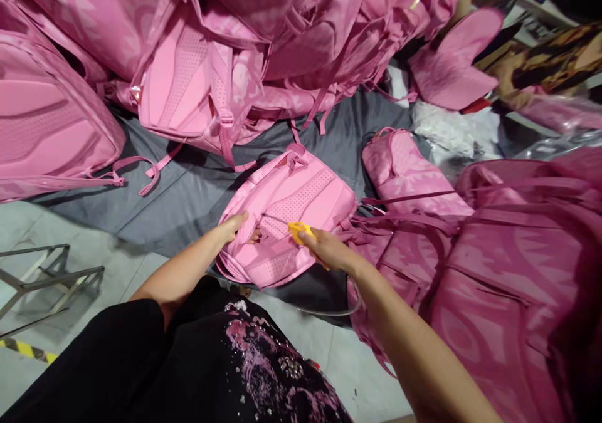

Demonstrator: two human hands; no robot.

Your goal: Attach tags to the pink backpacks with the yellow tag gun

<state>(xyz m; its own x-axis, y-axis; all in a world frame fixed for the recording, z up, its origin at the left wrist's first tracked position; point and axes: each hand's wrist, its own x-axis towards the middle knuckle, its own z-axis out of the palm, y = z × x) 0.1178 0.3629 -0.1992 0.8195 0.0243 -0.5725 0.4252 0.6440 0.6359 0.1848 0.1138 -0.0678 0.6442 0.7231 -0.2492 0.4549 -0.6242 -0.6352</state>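
A small pink backpack lies in front of me, its padded, dotted back panel facing up. My left hand is closed around its left edge, with some fingertips showing inside the strap area. My right hand is wrapped around a yellow air blow gun. The gun's thin dark nozzle points left across the back panel toward my left hand. A clear hose curves below my right forearm. My grip hides part of the gun's handle.
Pink backpacks are heaped along the far side of the dark-covered table. More large pink bags crowd the right, beside a pink pouch. Another person's hand is at the upper right. A metal frame stands on the left floor.
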